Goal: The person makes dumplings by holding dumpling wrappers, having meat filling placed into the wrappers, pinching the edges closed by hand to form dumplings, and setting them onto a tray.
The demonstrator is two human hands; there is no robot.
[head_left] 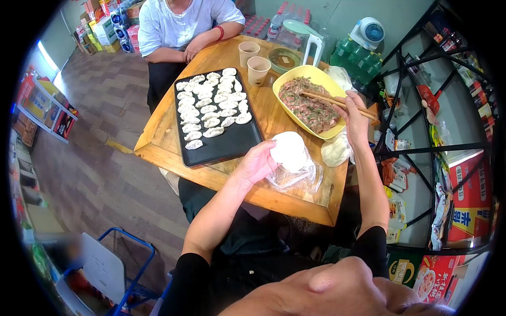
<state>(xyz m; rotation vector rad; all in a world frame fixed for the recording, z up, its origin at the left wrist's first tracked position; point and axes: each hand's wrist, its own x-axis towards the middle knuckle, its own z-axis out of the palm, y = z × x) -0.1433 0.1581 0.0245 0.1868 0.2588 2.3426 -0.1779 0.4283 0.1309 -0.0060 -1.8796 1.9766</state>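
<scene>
My left hand (259,162) holds the edge of a round white wrapper (288,151), over a clear plastic bag (308,178) near the table's front edge. Between the fingers of my right hand (354,117) is a pair of wooden chopsticks (337,100), their tips in the minced filling (311,108). A yellow bowl (282,105) contains the filling. To the left, a black tray (226,150) bears rows of folded dumplings (213,131).
A person (182,26) sits across the wooden table (211,176). Two paper cups (259,71) and a round dish (285,60) stand behind the bowl. Beside it lies a knotted plastic bag (336,150). Shelves are at the right, a folding chair (103,268) at lower left.
</scene>
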